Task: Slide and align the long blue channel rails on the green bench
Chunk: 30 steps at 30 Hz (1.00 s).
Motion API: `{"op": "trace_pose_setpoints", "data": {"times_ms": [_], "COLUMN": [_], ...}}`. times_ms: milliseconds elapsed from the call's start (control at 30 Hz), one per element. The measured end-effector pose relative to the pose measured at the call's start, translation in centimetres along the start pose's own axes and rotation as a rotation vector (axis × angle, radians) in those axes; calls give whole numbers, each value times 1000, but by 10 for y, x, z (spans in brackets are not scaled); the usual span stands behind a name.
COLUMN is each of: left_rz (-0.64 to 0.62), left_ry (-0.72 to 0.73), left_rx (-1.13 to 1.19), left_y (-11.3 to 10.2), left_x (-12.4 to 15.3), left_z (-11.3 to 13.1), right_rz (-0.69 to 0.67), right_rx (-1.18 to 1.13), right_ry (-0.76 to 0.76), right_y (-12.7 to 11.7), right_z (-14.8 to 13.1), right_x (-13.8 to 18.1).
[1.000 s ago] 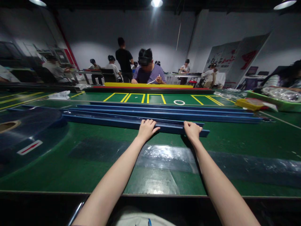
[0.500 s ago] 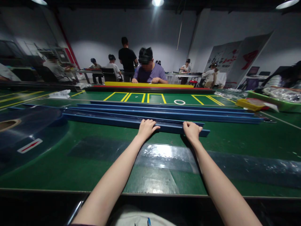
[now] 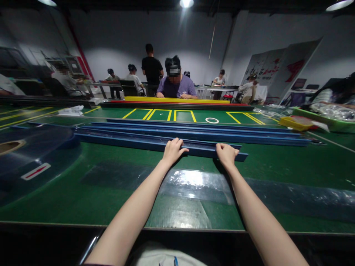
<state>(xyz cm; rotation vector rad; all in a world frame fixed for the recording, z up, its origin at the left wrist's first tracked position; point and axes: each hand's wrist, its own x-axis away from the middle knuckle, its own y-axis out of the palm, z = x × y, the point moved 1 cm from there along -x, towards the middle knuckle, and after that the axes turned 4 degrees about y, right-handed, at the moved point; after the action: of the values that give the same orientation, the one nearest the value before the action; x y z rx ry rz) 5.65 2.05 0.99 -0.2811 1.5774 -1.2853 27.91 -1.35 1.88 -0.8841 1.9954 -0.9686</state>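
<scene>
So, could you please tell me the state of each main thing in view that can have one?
Left hand: resting on the front blue channel
Right hand: curled over that channel, near its right end
Front blue channel: open side up, slanted against the blue channels behind
Clear plastic strip: lying flat, shiny
Plastic roll: lying on its side
Middle ceiling lamp: lit

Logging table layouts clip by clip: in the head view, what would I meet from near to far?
Flat transparent plastic strip, long blue channel bar touched by the left hand and right hand, similar blue bars behind it, thin white ring, long yellow bar.
</scene>
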Motion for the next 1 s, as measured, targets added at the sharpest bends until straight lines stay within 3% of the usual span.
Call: {"op": "trace_pose_setpoints", "data": {"times_ms": [733,1000], "left_rz": [-28,-40], "left_ry": [-41,22], "left_rx": [-50,-118], "left_y": [-1,2], "left_x": [0,2], "left_z": [-1,0], "right_rz": [-36,-31], "right_rx": [44,152], "right_ry": [19,-37], "right_y": [-4,-1], "right_z": [-4,-2], "right_x": [1,2]}}
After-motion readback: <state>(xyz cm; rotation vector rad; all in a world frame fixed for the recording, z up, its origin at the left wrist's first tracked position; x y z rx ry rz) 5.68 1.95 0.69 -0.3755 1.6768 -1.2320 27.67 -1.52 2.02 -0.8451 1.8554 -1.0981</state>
